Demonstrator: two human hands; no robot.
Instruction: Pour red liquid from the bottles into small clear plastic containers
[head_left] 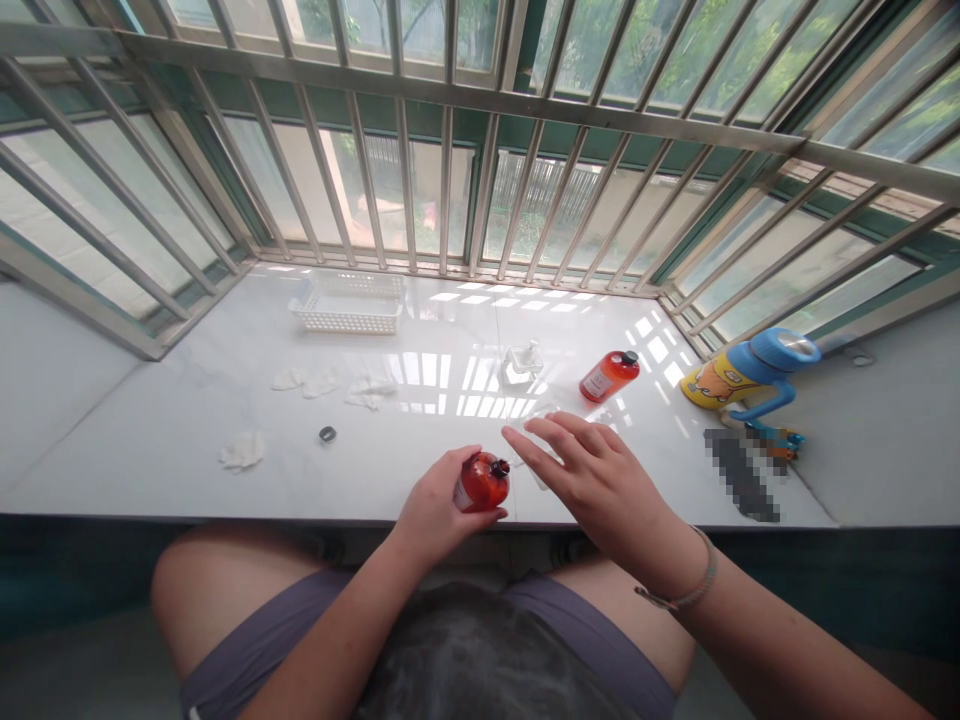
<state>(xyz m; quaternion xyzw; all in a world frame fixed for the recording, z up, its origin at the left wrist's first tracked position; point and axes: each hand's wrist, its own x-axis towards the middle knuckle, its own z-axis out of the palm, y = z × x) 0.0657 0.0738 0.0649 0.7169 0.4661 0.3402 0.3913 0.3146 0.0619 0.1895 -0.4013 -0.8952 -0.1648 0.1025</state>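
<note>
My left hand (439, 505) is wrapped round a red bottle (484, 487) with a bare black neck, tilted a little to the right near the counter's front edge. Just right of that neck, my right hand (592, 475) hovers with its fingers stretched out and apart. Under its fingers a clear, see-through object (541, 472) partly shows; its kind is hidden, and I cannot tell whether the hand touches it. A small black cap (328, 435) lies on the counter to the left. Behind my right hand stand a clear pump bottle (523, 366) and a second red bottle (609, 377) with its black cap on.
On the white counter (187, 400) lie crumpled white tissues (242, 452) and a white perforated basket (349, 312) near the window bars (450, 95). At right stand a yellow-and-blue flask (739, 372) and a blurred-out dark item (742, 475).
</note>
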